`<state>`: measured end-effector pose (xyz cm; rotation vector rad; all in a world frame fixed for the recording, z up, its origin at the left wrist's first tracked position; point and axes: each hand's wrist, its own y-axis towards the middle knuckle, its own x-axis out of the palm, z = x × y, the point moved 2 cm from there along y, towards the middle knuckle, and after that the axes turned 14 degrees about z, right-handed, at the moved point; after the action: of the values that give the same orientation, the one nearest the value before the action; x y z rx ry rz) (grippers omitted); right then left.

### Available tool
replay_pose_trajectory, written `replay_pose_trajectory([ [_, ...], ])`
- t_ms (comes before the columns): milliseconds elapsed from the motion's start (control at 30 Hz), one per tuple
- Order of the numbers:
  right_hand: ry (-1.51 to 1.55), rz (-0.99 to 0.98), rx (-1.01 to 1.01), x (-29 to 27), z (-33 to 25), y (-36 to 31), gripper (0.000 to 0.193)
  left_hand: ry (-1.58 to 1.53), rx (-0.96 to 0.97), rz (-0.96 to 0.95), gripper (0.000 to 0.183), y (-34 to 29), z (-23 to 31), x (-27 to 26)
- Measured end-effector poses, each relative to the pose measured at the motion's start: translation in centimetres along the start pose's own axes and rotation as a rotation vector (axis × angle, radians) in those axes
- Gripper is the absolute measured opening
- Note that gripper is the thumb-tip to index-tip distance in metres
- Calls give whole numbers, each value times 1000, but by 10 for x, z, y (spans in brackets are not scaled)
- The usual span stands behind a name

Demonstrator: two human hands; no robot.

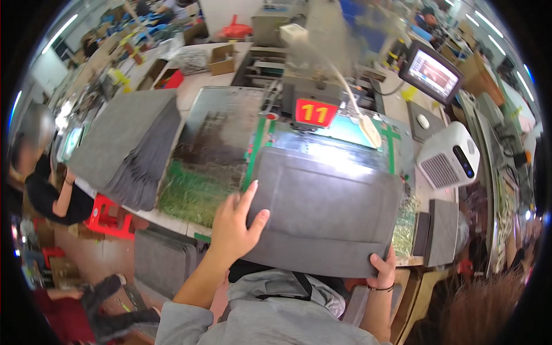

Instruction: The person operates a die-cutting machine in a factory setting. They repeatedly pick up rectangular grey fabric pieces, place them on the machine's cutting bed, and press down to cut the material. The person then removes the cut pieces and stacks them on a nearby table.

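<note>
A dark grey, flat rectangular panel (322, 207) with rounded corners, like soft leather or fabric, is tilted in front of me. A raised outline and a folded band along its near edge show on it. My left hand (238, 225) is at its left edge, index finger and thumb stretched apart, fingertips at the panel; I see no grip. At the near right corner my right hand (384, 270) pinches the panel, thumb on top and fingers hidden underneath. Beyond the panel is a machine head with a red sign (315, 113) over a brightly lit work surface (339, 158).
To the left, a tall stack of grey sheets (129, 138) sits beside a green-stained plate (198, 184). A screen (431, 72), a mouse (422, 121) and a white fan unit (449, 155) stand at right. A pale lamp on a bent stalk (370, 131) hangs above the machine. Other people are at far left.
</note>
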<state>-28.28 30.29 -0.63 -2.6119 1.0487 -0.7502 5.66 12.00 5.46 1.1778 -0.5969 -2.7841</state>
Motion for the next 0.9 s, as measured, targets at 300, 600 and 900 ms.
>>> replay_pose_trajectory([
  [300, -345, 138, -266, 25, -28, 57, 57, 267, 106, -166, 60, 50, -7, 72],
  [600, -363, 139, -270, 34, -30, 90, 68, 415, 76, -208, 61, 75, -12, 92],
  [900, -381, 116, -278, 34, -32, 110, 68, 389, 42, -207, 61, 87, -13, 96],
])
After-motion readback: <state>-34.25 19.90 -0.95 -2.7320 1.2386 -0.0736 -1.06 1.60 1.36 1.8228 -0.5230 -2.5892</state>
